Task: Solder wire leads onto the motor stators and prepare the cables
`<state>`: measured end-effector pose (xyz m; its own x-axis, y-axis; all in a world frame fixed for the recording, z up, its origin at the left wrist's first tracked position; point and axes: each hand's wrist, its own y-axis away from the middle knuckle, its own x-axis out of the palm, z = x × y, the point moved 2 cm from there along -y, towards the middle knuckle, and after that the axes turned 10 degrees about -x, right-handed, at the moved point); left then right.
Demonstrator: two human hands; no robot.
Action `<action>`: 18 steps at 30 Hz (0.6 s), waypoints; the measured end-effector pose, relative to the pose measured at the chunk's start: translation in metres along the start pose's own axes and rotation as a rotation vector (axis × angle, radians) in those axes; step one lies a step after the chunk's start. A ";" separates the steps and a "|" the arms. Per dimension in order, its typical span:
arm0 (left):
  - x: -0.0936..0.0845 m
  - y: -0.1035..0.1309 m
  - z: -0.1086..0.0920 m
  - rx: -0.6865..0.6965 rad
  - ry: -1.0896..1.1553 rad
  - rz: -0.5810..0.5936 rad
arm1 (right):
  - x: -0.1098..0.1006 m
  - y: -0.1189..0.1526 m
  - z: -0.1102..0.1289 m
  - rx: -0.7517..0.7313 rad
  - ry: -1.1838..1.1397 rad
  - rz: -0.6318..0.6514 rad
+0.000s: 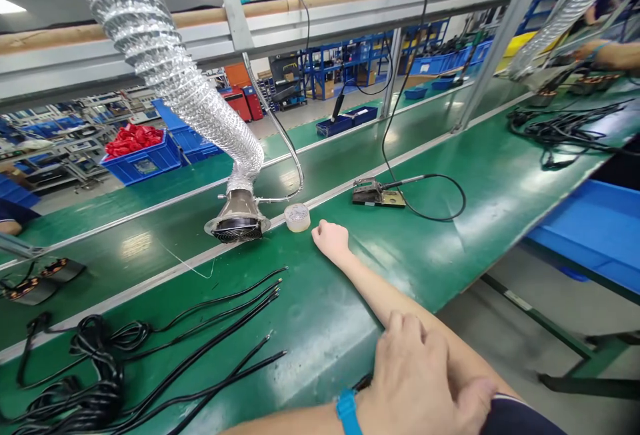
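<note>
Item one: my right hand [331,238], stretched far across the green desk [450,222], knuckles down, fingers curled in a loose fist and holding nothing I can see. It lies just beside the tape roll [297,217], not touching.

Item two: my left hand [420,382], near edge, fingers flat and spread on my right forearm, gripping no object; blue wristband [347,412] on the wrist.

Item three: fume duct [235,212], its mouth just left of the roll. Soldering-iron stand [377,193] to the right, well apart. Black cables [150,355] near left.

Step, as I judge it: a reach toward the roll. Taking it calls for uncurling the fingers and closing round its rim.
</note>
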<state>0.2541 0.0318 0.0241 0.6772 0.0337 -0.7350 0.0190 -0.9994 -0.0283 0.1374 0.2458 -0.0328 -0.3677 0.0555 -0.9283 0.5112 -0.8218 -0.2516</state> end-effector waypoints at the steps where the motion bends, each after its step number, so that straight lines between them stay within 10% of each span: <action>1: -0.001 -0.002 0.002 0.000 -0.015 0.001 | -0.001 0.000 -0.001 0.009 -0.009 0.003; 7: -0.023 -0.037 0.036 -0.164 -0.204 -0.285 | -0.005 0.005 -0.001 0.021 -0.072 0.009; 18: 0.014 -0.030 0.046 0.017 -0.134 -0.397 | -0.004 0.015 -0.002 0.037 -0.176 -0.039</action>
<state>0.2288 0.0629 -0.0166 0.5175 0.4182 -0.7465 0.2468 -0.9083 -0.3377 0.1481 0.2341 -0.0336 -0.5185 -0.0095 -0.8550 0.4658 -0.8417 -0.2732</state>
